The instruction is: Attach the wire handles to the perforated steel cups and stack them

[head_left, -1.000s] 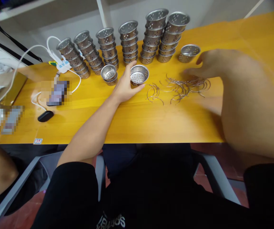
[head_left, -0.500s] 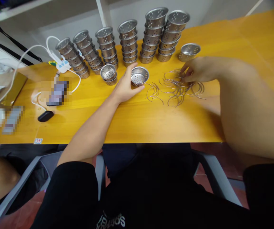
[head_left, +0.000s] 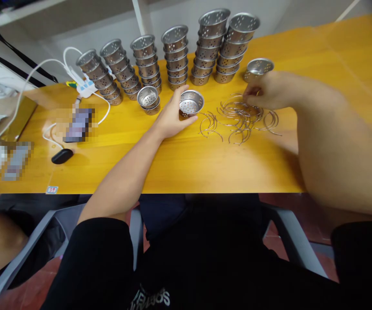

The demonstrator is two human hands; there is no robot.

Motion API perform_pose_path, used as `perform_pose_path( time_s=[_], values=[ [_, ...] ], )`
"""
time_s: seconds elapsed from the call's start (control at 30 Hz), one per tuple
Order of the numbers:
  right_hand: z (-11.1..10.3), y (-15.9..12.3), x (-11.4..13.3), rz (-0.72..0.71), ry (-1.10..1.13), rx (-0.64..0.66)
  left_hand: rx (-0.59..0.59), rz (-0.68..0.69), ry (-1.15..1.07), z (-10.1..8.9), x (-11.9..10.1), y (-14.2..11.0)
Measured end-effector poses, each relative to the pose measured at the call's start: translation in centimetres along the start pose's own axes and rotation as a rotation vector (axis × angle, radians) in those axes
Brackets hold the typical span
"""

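My left hand point(head_left: 170, 115) curls round a small perforated metal cup point(head_left: 191, 103), thumb on the near side and fingers behind it. The cup is upright on the table, its mouth facing up. To its right lies a loose pile of thin curved metal wires point(head_left: 237, 118). Over the back of that pile is my right hand point(head_left: 263, 92), its fingers bent and pinched together. Whatever sits between those fingertips is too small to make out. Just behind the right hand stands a single perforated cup point(head_left: 259, 65), partly covered by it.
Several tall stacks of perforated cups point(head_left: 176, 56) line the back of the yellow table point(head_left: 179, 168). A short stack point(head_left: 148, 100) stands left of my left hand. Farther left are a phone point(head_left: 79, 125), a black oval device point(head_left: 62, 156), and a white power strip point(head_left: 86, 88) with cables.
My right hand has risen slightly and shifted a little left and back over the wires, its fingers drawn closer together. My left hand still holds the cup in the same place.
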State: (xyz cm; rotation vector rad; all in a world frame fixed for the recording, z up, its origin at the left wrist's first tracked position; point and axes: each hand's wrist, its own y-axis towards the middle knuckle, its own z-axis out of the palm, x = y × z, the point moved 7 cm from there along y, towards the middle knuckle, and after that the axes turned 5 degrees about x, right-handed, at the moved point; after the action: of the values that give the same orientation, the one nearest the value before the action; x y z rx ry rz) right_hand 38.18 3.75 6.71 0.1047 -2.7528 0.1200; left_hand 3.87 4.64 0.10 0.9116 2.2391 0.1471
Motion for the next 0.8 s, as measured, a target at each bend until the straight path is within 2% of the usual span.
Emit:
perform_pose_path(
  time_s=[0.07,0.1,0.3,0.53,0.67,0.8],
  values=[
    [0.3,-0.3,0.9,-0.071,-0.089,0.080,-0.006,0.001,-0.006,0.0,0.1,0.0],
    [0.1,-0.5,1.4,-0.097,-0.104,0.079,-0.015,0.004,-0.008,0.0,0.1,0.1],
    [-1.0,-1.7,3.9,-0.203,0.068,-0.032,-0.042,0.020,-0.012,-0.2,-0.4,0.2],
    [0.0,-1.7,4.0,-0.185,0.187,-0.059,-0.056,-0.010,-0.046,-0.6,-0.8,0.3],
    [0.9,-1.5,4.2,-0.149,0.376,-0.045,-0.077,0.010,-0.030,-0.5,-0.3,0.3],
    [1.6,-1.9,5.5,-0.165,0.521,-0.018,-0.076,0.000,-0.057,-0.7,-0.7,0.2]
  ],
)
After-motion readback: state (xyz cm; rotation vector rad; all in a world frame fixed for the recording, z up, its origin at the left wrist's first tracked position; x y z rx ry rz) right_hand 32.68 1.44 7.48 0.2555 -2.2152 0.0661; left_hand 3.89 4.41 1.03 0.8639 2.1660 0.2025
